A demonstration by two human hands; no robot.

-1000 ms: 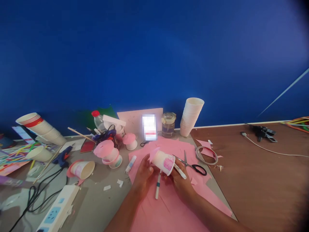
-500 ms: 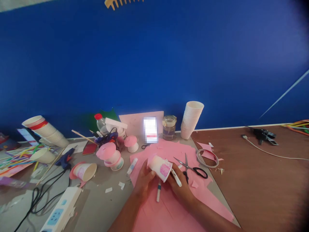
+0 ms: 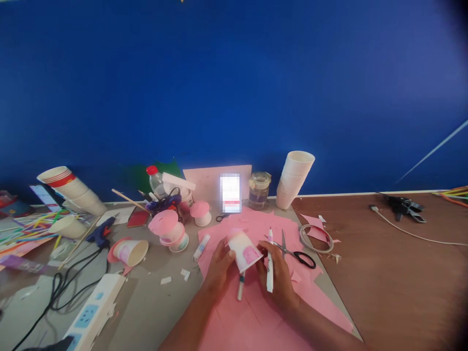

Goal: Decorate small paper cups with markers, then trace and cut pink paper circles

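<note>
A white paper cup [image 3: 239,245] with a patch of pink colouring on its side is tilted in my left hand [image 3: 219,268], whose thumb presses on the wall. My right hand [image 3: 281,280] grips a white marker [image 3: 269,273], its pink tip pointing up and away from the cup. The right fingertips are close to the cup's rim; whether they touch it I cannot tell. Under both hands lie pink paper sheets [image 3: 252,321]. Below the cup, a second marker or its cap [image 3: 241,287] rests on the paper. Black-handled scissors [image 3: 303,259] lie right of my right hand.
Left stand pink-topped paper cups [image 3: 168,229], a glue gun [image 3: 102,231] and a power strip [image 3: 97,304]. At the back are a blurred bright screen [image 3: 230,193], a glass jar [image 3: 259,190] and a tall cup stack [image 3: 295,180]. A tape ring [image 3: 316,239] lies right.
The marker in my right hand has swung from slanting beside the cup to nearly upright, tip up. The cup has turned slightly in my left hand, and the right hand has shifted a little away.
</note>
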